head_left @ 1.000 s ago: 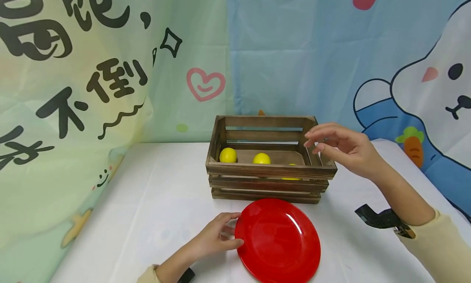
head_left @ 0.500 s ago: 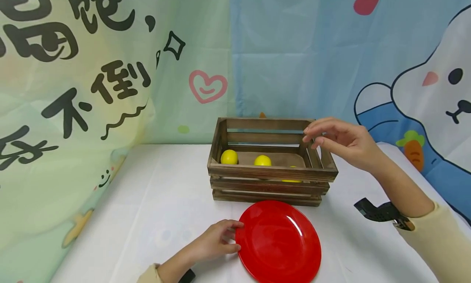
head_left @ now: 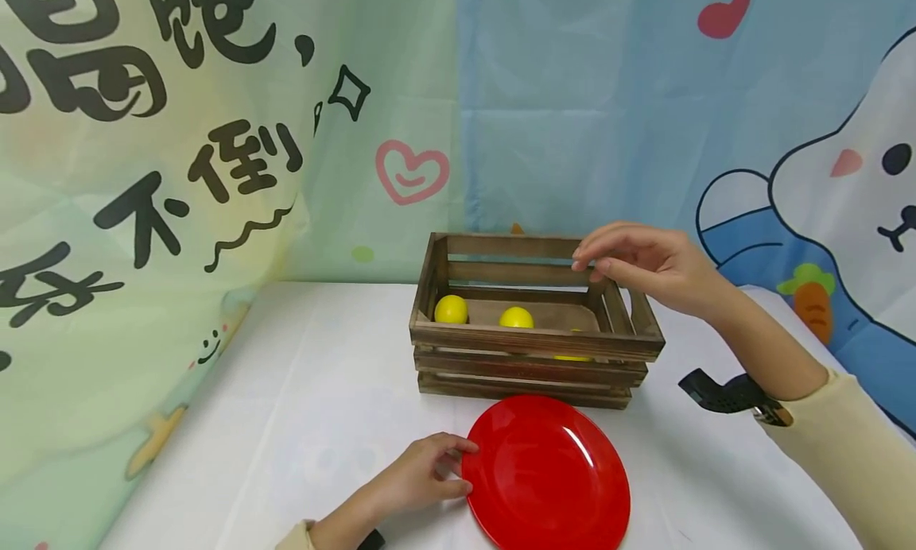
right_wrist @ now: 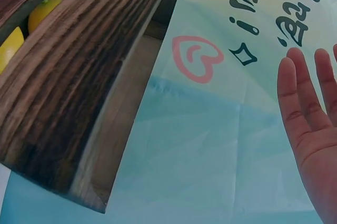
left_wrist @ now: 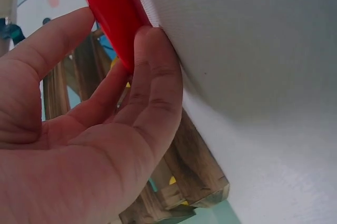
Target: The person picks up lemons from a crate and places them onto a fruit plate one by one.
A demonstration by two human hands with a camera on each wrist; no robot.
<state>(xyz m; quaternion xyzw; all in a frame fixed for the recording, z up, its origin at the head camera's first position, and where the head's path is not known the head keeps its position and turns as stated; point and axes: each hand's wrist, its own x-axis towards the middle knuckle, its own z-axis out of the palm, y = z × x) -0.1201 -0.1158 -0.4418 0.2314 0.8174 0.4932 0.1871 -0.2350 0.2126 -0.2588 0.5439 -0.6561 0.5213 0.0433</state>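
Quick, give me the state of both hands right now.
Left hand: pinches the rim of the red plate.
Right hand: open, holding nothing, above the wooden crate.

The left hand (head_left: 418, 480) is lying low with its fingers (left_wrist: 152, 92) lightly curled, while the right hand (head_left: 647, 261) is hovering higher, fingers extended and relaxed, wrist bent.

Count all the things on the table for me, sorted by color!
Yellow: 3 balls in the crate, one at the left, one in the middle, one mostly hidden behind the front slat
Red: 1 plate
Brown: 1 wooden crate
Total: 5
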